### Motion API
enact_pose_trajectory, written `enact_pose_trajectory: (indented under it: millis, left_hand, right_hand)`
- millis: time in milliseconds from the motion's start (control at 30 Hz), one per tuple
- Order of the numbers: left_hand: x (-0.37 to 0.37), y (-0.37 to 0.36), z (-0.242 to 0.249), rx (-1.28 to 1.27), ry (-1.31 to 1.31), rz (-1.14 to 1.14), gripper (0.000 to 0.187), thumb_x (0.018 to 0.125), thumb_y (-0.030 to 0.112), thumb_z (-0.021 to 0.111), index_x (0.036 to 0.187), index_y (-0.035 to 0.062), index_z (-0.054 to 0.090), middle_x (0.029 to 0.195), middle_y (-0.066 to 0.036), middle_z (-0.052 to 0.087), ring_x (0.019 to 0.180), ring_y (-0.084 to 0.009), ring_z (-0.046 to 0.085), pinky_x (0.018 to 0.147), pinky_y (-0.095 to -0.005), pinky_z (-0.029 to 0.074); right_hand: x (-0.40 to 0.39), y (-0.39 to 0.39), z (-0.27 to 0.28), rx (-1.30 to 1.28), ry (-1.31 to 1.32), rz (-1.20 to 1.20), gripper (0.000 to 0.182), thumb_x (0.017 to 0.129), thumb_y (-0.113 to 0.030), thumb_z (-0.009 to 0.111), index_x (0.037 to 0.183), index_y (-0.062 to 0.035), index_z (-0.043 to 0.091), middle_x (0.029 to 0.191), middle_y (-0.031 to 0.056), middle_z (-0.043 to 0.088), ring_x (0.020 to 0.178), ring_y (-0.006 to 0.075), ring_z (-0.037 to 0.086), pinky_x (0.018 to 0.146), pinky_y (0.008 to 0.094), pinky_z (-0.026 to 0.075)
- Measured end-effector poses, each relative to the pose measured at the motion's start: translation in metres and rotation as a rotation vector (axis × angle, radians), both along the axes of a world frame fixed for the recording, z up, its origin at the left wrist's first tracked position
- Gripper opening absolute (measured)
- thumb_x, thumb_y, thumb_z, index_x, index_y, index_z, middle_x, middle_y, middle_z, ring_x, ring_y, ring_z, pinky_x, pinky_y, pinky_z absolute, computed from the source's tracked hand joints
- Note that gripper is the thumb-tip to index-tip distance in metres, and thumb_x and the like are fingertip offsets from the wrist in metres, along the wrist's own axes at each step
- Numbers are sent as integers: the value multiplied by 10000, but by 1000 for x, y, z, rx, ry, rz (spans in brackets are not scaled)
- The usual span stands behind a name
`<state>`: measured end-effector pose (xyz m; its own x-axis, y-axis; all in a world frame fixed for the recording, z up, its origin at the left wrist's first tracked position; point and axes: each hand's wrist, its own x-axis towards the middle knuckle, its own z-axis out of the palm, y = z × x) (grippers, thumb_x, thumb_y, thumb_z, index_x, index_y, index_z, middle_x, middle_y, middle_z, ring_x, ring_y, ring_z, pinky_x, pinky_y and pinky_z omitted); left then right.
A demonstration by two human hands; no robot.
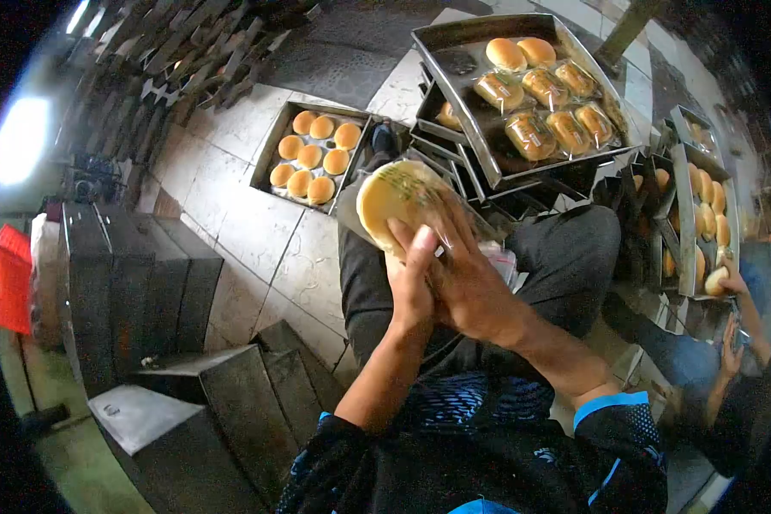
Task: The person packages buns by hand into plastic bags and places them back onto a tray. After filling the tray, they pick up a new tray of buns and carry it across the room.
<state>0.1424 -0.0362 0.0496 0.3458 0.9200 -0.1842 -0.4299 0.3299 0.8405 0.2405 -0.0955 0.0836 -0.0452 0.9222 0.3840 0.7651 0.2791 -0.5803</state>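
Observation:
A round golden bun, partly inside a clear printed plastic bag, is held above my lap. My left hand grips the bun's lower edge, thumb pointing up. My right hand is wrapped round the bag from the right side, its fingers along the plastic. The two hands touch at the palms. Beyond them, a metal tray tilts on a stack and holds several bagged buns and two unbagged buns.
On the tiled floor, another tray holds several bare buns. Dark metal trays stand at the left near a red crate. At the right, a co-worker's hand touches a bun in a tray.

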Motion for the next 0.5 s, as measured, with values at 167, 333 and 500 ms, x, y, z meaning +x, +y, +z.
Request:
enact_pose_trajectory:
  millis: [167, 333, 500]
  left_hand:
    - [-26, 33, 22, -289, -218, 115, 736, 915, 599, 385, 1375, 25, 401, 1276, -180, 535, 1138, -328, 552, 928, -464, 499]
    - [-25, 17, 35, -304, -263, 67, 629, 931, 513, 448, 1352, 45, 444, 1277, -166, 540, 1154, -316, 550, 937, -466, 503]
    - [-14, 25, 48, -374, 6, 34, 540, 905, 394, 558, 1322, 61, 475, 1232, -142, 591, 1055, -291, 612, 841, -448, 534]
  right_hand:
    - [-7, -28, -6, -77, 109, 213, 419, 792, -40, 620, 1206, 19, 589, 1281, 246, 520, 1160, 396, 530, 984, 440, 445]
    - [7, -15, 2, -150, 490, 282, 198, 798, -79, 703, 979, -11, 661, 964, 160, 634, 814, 322, 653, 710, 389, 525]
    - [0, -15, 28, -196, 495, 427, 149, 798, -51, 718, 912, 3, 639, 889, 137, 648, 782, 297, 650, 675, 347, 499]
